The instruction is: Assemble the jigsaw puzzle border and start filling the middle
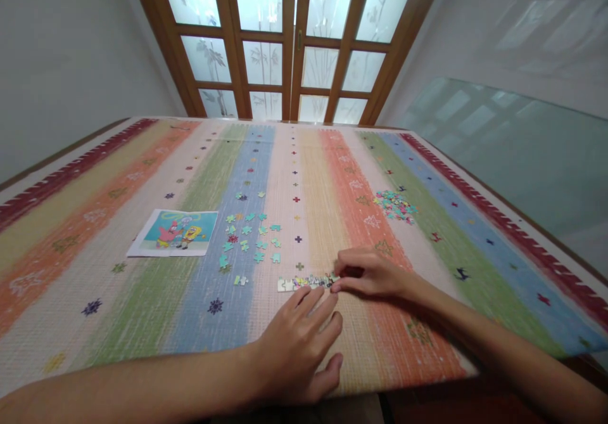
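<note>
A short strip of joined jigsaw pieces [286, 284] lies flat on the striped cloth in front of me. My left hand [304, 338] is palm down, fingers stretched and slightly apart, with the fingertips at the strip's near edge. At the strip's right end, my right hand [358, 272] has its thumb and forefinger pinched on a puzzle piece [334, 279], mostly hidden by the fingers. Just left of the strip are a few small pieces [241, 280]. Several loose teal puzzle pieces [246, 229] are spread out farther to the left.
A printed cartoon picture [177, 232] lies flat at the left. A heap of mixed puzzle pieces [395, 206] sits at the right. The striped tablecloth [313, 183] covers the table, with wooden glazed doors [292, 44] beyond and a glass panel [513, 151] on the right.
</note>
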Action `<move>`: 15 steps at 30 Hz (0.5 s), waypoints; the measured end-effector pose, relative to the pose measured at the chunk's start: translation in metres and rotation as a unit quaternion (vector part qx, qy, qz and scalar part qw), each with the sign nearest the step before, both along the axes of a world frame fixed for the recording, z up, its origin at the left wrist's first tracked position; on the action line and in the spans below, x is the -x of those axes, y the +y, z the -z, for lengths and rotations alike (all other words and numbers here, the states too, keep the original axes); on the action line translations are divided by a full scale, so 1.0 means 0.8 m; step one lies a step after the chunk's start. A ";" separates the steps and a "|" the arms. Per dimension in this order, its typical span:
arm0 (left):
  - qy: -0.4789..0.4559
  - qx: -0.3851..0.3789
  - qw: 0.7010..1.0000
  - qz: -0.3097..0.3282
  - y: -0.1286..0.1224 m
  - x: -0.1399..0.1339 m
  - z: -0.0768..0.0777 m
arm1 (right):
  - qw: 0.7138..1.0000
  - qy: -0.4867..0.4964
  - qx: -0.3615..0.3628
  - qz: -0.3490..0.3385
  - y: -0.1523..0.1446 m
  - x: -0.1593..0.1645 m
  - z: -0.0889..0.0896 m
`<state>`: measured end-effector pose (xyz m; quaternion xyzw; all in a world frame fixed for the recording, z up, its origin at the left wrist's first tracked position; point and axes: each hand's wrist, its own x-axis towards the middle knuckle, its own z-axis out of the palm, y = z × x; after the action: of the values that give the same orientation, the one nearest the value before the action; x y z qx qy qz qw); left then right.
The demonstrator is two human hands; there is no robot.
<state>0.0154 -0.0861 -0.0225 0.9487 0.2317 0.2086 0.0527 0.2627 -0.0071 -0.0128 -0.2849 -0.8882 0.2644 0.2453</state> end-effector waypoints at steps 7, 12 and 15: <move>-0.016 -0.008 1.000 0.000 0.000 0.001 0.004 | 0.997 0.013 -0.069 0.006 -0.011 0.000 -0.006; -0.020 -0.007 1.000 -0.006 -0.001 0.000 0.004 | 0.997 0.007 -0.077 0.008 -0.014 -0.001 -0.003; -0.022 -0.007 1.000 -0.008 -0.002 0.000 0.004 | 0.997 -0.001 -0.073 -0.009 -0.013 -0.002 0.001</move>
<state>0.0157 -0.0878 -0.0258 0.9423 0.2370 0.2312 0.0498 0.2646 -0.0171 -0.0138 -0.2582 -0.9078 0.2010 0.2625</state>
